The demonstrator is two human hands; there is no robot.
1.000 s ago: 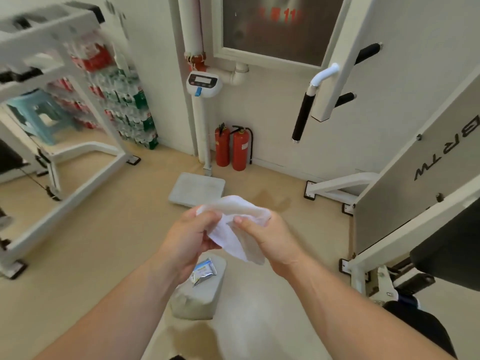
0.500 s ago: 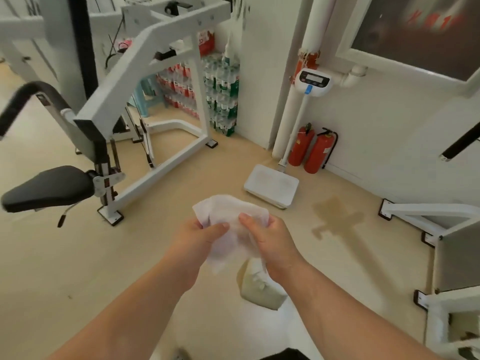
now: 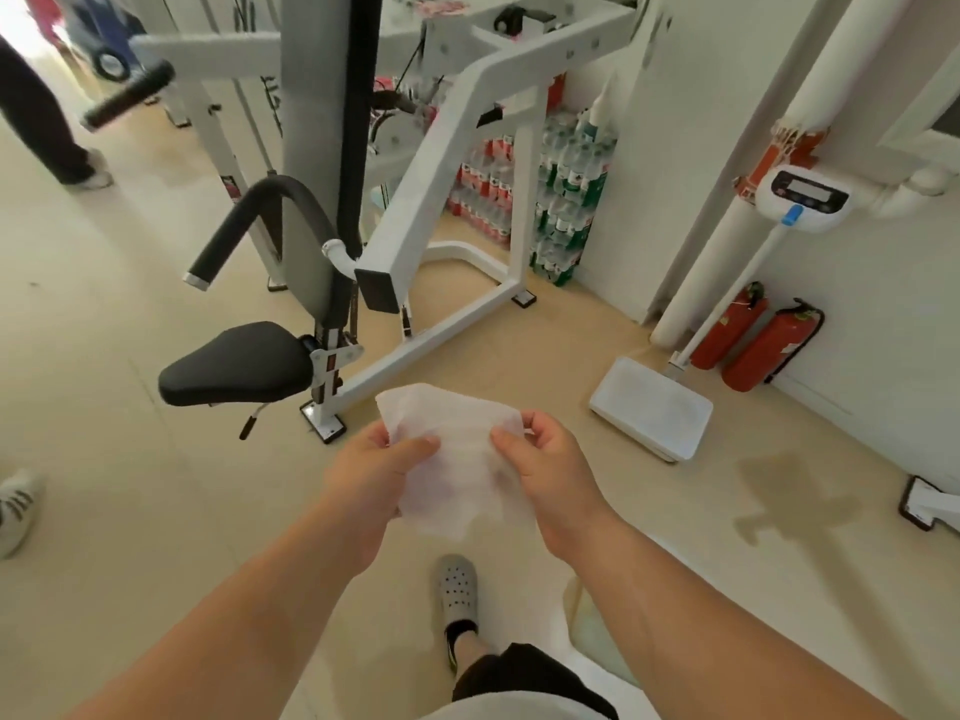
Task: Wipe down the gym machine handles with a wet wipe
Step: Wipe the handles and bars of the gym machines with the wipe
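Observation:
A white wet wipe (image 3: pixel 457 459) is spread between my two hands at chest height over the floor. My left hand (image 3: pixel 371 480) pinches its left edge and my right hand (image 3: pixel 550 475) pinches its right edge. Ahead and to the left stands a white gym machine (image 3: pixel 447 163) with a curved black padded handle (image 3: pixel 244 226) ending in a silver cap. A second black handle (image 3: pixel 127 96) sticks out higher up at the far left, blurred. Both handles are well out of reach of my hands.
The machine's black seat (image 3: pixel 234 363) juts toward me at the left. A white floor scale (image 3: pixel 652 407) with a display post and two red fire extinguishers (image 3: pixel 753 337) stand at the right wall. Stacked bottle crates (image 3: pixel 535 189) sit behind. Another person's legs (image 3: pixel 47 122) are at far left.
My view has swung left and nearer to the machine, bringing the seat and curved handle closer. The wipe has been pulled wider and flatter between my hands.

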